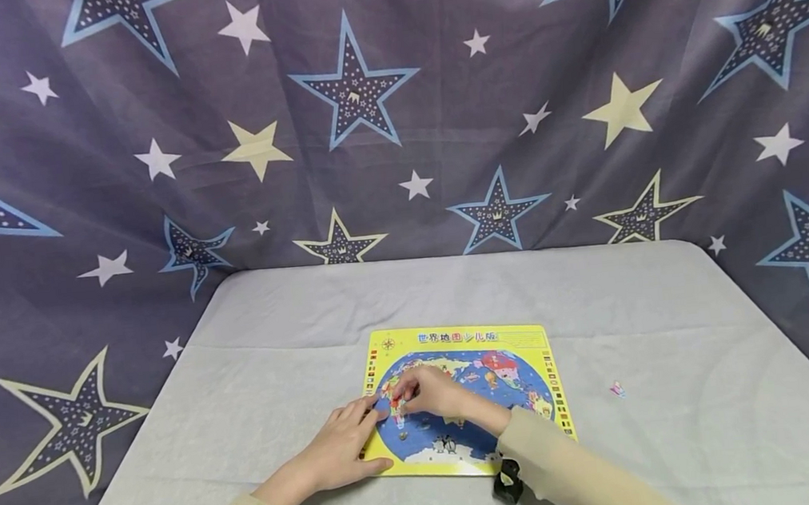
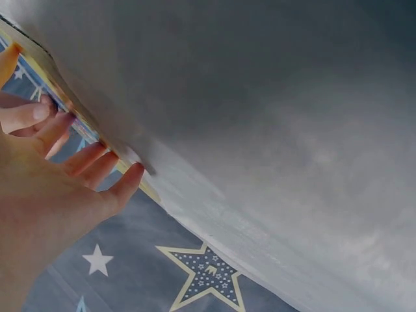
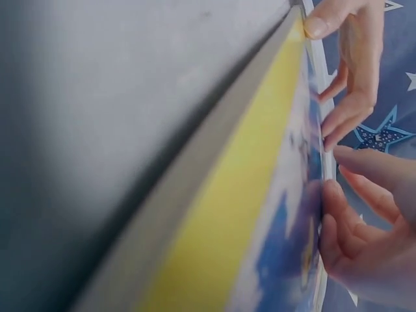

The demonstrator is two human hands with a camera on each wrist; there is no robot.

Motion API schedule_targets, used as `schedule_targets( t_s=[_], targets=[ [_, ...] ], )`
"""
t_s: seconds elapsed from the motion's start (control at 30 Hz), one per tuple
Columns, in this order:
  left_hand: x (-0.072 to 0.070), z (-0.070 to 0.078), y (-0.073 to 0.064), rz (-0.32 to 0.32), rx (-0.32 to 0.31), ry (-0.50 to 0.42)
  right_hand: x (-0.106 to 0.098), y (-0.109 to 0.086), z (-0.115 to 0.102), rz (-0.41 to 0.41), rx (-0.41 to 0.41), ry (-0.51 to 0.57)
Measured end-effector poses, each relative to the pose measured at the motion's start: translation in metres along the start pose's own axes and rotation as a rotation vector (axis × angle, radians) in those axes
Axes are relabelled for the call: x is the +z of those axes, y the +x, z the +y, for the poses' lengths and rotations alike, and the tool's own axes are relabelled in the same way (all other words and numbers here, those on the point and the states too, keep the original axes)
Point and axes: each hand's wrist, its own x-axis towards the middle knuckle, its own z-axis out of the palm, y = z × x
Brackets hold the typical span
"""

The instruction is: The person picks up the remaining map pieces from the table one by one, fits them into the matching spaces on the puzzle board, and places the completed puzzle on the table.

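Note:
A yellow-bordered world map board, apparently a children's jigsaw puzzle, lies flat on the table. My left hand rests at its left edge, fingers spread and tips on the map side, thumb near the lower left corner. Over the map's left part is my right hand, its fingers bent and the tips right at the surface by a red and orange area. I cannot tell whether a small piece is between those fingertips. In the right wrist view the right fingers meet the board close to the left hand.
A small pink and white piece lies on the grey cloth-covered table, right of the board. Beside the right sleeve, at the board's lower edge, sits a small black object. A star-patterned curtain hangs behind the table.

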Motion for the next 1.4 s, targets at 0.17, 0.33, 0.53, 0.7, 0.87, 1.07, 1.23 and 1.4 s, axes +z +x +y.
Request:
schedule_targets(
  t_s=[0.17, 0.33, 0.53, 0.7, 0.87, 1.07, 1.23, 1.4],
  targets=[
    [0.000, 0.000, 0.000, 0.004, -0.002, 0.001, -0.006, -0.005, 0.003, -0.028, -0.045, 0.014],
    [0.001, 0.001, 0.000, 0.004, -0.006, 0.002, -0.012, -0.010, 0.006, -0.018, -0.065, 0.021],
    [0.000, 0.002, 0.000, -0.002, -0.014, -0.009, -0.020, -0.018, 0.007, -0.013, -0.040, 0.056],
    [-0.001, 0.002, 0.000, 0.002, -0.013, -0.011, -0.027, -0.025, 0.009, -0.005, -0.026, 0.014],
    [0.000, 0.002, 0.000, 0.001, -0.012, -0.008, -0.032, -0.031, 0.010, 0.002, -0.014, -0.009],
    [0.000, 0.001, 0.000, 0.004, -0.013, -0.004, -0.040, -0.039, 0.008, 0.015, 0.021, 0.007],
    [0.000, 0.002, 0.000, 0.004, -0.011, -0.001, -0.048, -0.047, 0.010, 0.018, 0.033, 0.000],
    [-0.001, 0.002, 0.000, -0.003, -0.014, -0.006, -0.054, -0.054, 0.018, 0.033, 0.023, -0.058]
  ],
)
